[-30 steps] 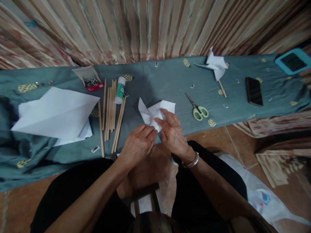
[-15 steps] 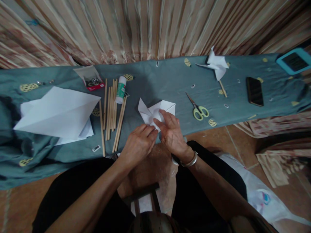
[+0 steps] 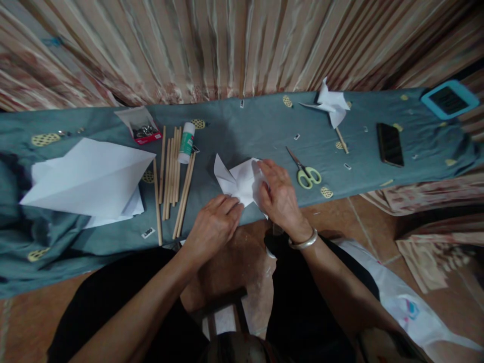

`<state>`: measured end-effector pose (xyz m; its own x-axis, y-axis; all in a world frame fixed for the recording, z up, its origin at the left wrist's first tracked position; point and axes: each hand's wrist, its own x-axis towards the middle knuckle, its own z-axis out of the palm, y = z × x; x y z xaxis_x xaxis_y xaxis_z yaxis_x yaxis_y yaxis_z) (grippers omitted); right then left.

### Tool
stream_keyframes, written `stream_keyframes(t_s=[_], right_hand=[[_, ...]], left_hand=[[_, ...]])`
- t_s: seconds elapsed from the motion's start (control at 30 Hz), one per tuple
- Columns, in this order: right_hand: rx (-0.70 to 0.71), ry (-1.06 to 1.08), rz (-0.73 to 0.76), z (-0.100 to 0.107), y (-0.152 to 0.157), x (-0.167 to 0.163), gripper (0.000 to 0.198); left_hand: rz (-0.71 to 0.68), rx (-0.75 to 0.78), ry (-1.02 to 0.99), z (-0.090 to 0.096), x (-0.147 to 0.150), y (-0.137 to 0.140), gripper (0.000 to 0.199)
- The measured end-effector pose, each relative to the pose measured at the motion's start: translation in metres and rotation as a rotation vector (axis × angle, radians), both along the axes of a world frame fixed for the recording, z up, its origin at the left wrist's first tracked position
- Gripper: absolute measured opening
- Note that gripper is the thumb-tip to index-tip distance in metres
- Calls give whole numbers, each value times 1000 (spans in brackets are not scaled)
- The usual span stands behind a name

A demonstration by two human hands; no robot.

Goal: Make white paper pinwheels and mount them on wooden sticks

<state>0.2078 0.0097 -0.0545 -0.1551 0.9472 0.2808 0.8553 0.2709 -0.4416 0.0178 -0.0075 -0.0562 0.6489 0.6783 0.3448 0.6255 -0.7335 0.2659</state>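
A white paper pinwheel piece (image 3: 244, 182) with cut, partly folded flaps lies at the table's near edge, one flap standing up at its left. My left hand (image 3: 219, 217) presses its lower left edge, fingers closed on the paper. Over the right side, my right hand (image 3: 278, 194) has its fingers around a raised flap; the fingertips are partly hidden. To the right rest green-handled scissors (image 3: 308, 175). Left of the paper lie several wooden sticks (image 3: 172, 171) and a glue stick (image 3: 186, 143).
White paper sheets (image 3: 91, 176) are stacked at the left, near an open red box (image 3: 145, 132) of small metal pieces. A pinwheel on a stick (image 3: 333, 107), a phone (image 3: 390, 144) and a blue-framed tablet (image 3: 449, 99) lie at the right on the green cloth (image 3: 249, 121).
My right hand has moved right, from the paper's middle to its right side, where a flap is now lifted. My left hand stays at the lower left edge.
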Motion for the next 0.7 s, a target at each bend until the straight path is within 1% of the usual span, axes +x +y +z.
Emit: stream_keyframes(t_s=[0.07, 0.1, 0.2, 0.3, 0.4, 0.53, 0.7], right_hand=[[-7, -36, -45, -1, 8, 4, 52], [-16, -49, -45, -2, 11, 6, 53], [-41, -48, 6, -5, 21, 12, 51], [-23, -14, 18, -6, 28, 16, 47], [-10, 17, -32, -4, 31, 20, 44], [-45, 38, -118, 3, 30, 25, 42], [-73, 49, -155, 8, 26, 29, 39]], left_hand=[[0, 4, -5, 0, 0, 0, 17], [-1, 11, -9, -1, -1, 0, 17], [-12, 39, -15, -1, -2, 0, 19], [-22, 35, -4, 0, -3, 1, 18], [-19, 6, 10, 2, -5, 2, 17], [-17, 4, 15, 2, -10, 6, 18], [3, 29, 32, 1, -15, 10, 19]])
